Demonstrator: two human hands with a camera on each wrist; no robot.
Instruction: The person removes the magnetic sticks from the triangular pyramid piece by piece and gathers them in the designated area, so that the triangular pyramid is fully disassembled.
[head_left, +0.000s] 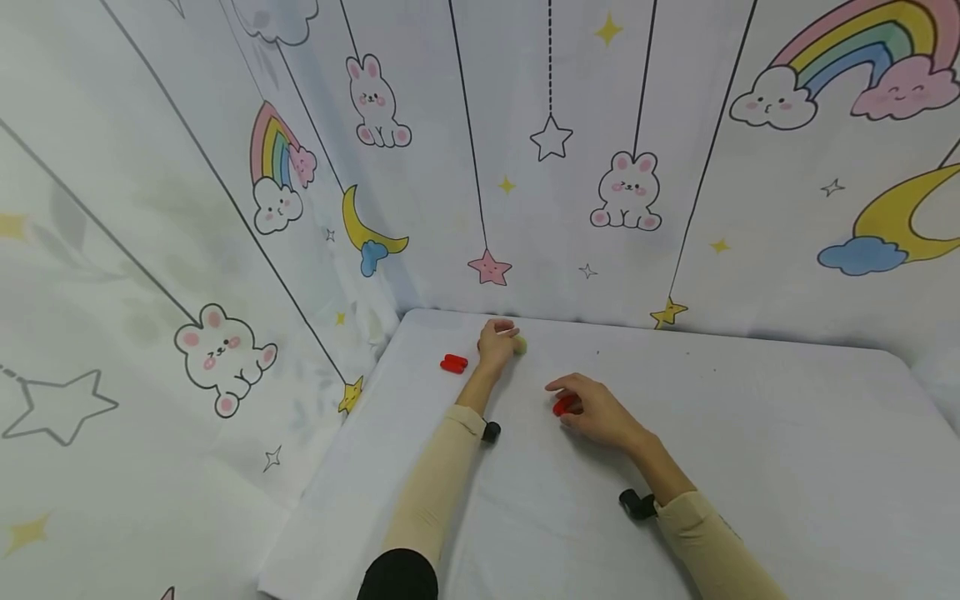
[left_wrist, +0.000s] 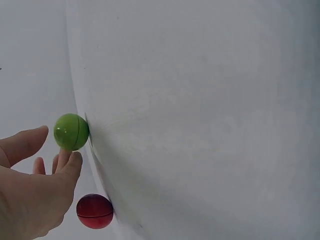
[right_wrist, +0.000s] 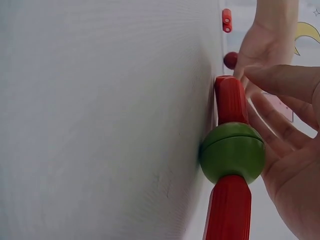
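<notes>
My left hand [head_left: 497,342] reaches to the far left of the table, fingers spread loosely around a green ball [left_wrist: 71,132]. In the left wrist view the thumb is apart from the ball, while the fingertips are right at its lower side. A dark red ball [left_wrist: 95,211] sits just beside that hand. My right hand [head_left: 600,412] hovers with relaxed fingers beside a red stick [right_wrist: 232,100], a green ball [right_wrist: 233,152] and another red stick [right_wrist: 229,210], lined up end to end. From the head, this hand hides most of that row.
Two short red sticks [head_left: 453,363] lie side by side left of my left hand. The white table [head_left: 750,442] meets a patterned cloth backdrop [head_left: 555,242] at its far edge and left side. Black wrist cameras sit at both cuffs.
</notes>
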